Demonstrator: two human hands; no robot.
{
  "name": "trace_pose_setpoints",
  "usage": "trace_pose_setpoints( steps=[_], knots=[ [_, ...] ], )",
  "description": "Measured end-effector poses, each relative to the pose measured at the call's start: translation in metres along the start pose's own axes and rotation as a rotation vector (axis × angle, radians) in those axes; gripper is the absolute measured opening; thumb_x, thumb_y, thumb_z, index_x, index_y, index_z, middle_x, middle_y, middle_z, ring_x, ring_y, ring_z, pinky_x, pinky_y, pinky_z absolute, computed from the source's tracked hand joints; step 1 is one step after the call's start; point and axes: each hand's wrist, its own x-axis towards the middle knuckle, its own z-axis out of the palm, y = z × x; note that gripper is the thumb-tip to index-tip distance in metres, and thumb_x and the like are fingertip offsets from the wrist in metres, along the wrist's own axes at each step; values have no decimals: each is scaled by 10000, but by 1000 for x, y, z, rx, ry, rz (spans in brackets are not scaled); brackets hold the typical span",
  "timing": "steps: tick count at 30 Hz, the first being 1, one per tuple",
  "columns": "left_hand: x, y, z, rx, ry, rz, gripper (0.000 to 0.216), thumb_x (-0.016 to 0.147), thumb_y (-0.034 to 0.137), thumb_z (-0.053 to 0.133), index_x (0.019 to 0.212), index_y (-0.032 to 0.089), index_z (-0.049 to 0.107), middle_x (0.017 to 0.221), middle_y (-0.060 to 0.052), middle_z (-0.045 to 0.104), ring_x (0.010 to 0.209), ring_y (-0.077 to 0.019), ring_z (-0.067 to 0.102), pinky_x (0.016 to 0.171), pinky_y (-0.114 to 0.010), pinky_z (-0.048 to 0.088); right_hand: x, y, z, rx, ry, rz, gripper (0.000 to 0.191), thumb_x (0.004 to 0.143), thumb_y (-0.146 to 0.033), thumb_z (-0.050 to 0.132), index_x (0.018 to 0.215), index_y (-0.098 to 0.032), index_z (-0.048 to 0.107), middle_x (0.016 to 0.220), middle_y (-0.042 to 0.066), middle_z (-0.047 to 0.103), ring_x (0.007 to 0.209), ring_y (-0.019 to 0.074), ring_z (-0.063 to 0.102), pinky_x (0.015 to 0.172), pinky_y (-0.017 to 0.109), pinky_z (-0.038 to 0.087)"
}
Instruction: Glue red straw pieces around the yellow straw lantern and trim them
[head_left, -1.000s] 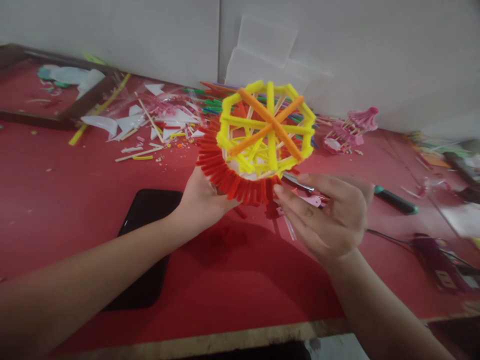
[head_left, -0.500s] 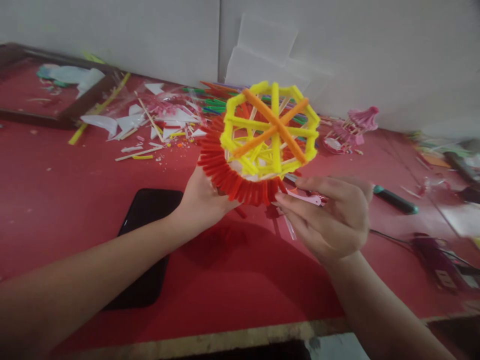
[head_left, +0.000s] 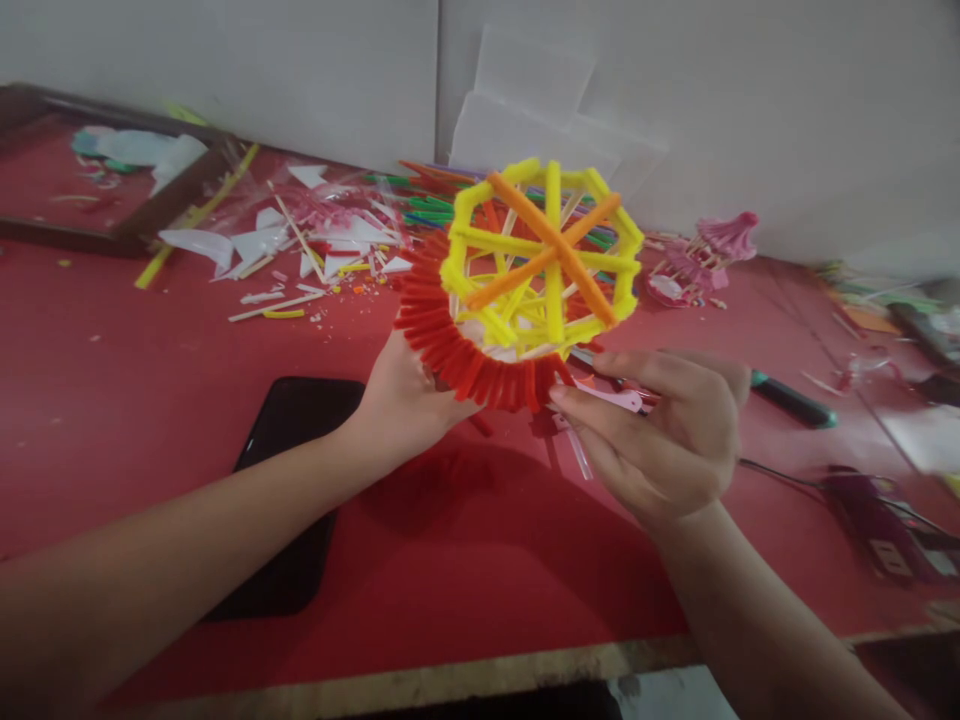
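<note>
A handmade pipe-cleaner model is held up over the red table. Its top is a yellow wheel-like frame (head_left: 553, 250) with crossing yellow and orange spokes, and thin wooden sticks show beneath it. Around the lower part runs a fringe of red pipe cleaners (head_left: 465, 365). My left hand (head_left: 409, 395) grips the model from below on the left, its fingers mostly hidden behind the fringe. At the fringe's right edge, my right hand (head_left: 664, 425) is closed in a pinch, thumb and forefinger at a short red pipe cleaner strip (head_left: 564, 370).
A black phone (head_left: 281, 560) lies under my left forearm. Paper scraps (head_left: 352, 235) and cut sticks litter the back left, by a dark wooden frame (head_left: 135, 235). At right are a pink model (head_left: 712, 255), a green-and-black handled tool (head_left: 795, 400) and a purple corded device (head_left: 874, 530).
Very little differs. The yellow frame has tilted or shifted slightly to the right, and my right hand has moved a touch; both hands keep their places on the model.
</note>
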Motion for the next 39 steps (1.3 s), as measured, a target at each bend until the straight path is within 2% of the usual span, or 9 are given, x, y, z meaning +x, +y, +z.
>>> trace_pose_setpoints(
  steps=[7,10,16,21,25,32,39],
  knots=[
    [-4,3,0,27,17,-7,590,619,405,966,1142,218,768,1298,-119,770,1240,-385,701,1116,-524,561,3,3,-3,32,-35,-15,285,824,-168,849,1052,-272,711,1013,51,751,831,210,698,775,397,575],
    [-2,4,1,42,11,10,580,625,448,954,1131,230,774,1261,-117,781,1247,-393,695,1112,-541,560,5,5,-4,96,-46,-34,248,877,-171,773,1096,-227,670,984,55,762,836,203,720,768,388,579],
    [1,-2,1,-16,-12,37,502,663,543,898,1051,245,783,1185,-107,799,1241,-365,706,1116,-522,558,9,-2,-4,165,-90,118,163,870,-99,723,992,-199,681,925,60,758,811,201,720,730,364,561],
    [1,-4,0,-28,-40,125,356,719,402,906,994,208,789,1068,-105,821,1261,-341,697,1171,-516,506,9,-8,-2,187,-73,172,148,871,-76,725,911,-208,671,831,49,750,736,192,698,687,365,549],
    [1,-1,0,3,-41,121,365,670,427,935,931,215,794,1009,-98,825,1211,-362,723,1150,-518,531,7,-11,0,186,-67,196,145,881,-86,716,904,-218,661,809,36,737,711,179,667,681,368,556],
    [0,5,3,12,-49,99,560,700,462,908,1184,224,756,1107,-111,814,1218,-385,716,1150,-601,504,9,-14,-1,183,-67,212,160,877,-78,708,901,-230,660,798,22,726,692,180,664,668,362,556],
    [0,4,1,29,-54,77,582,702,496,896,1214,258,757,1124,-113,814,1256,-423,687,1169,-645,474,10,-16,0,128,-86,189,142,893,-114,706,892,-247,656,792,25,724,682,183,659,651,370,552]
  ],
)
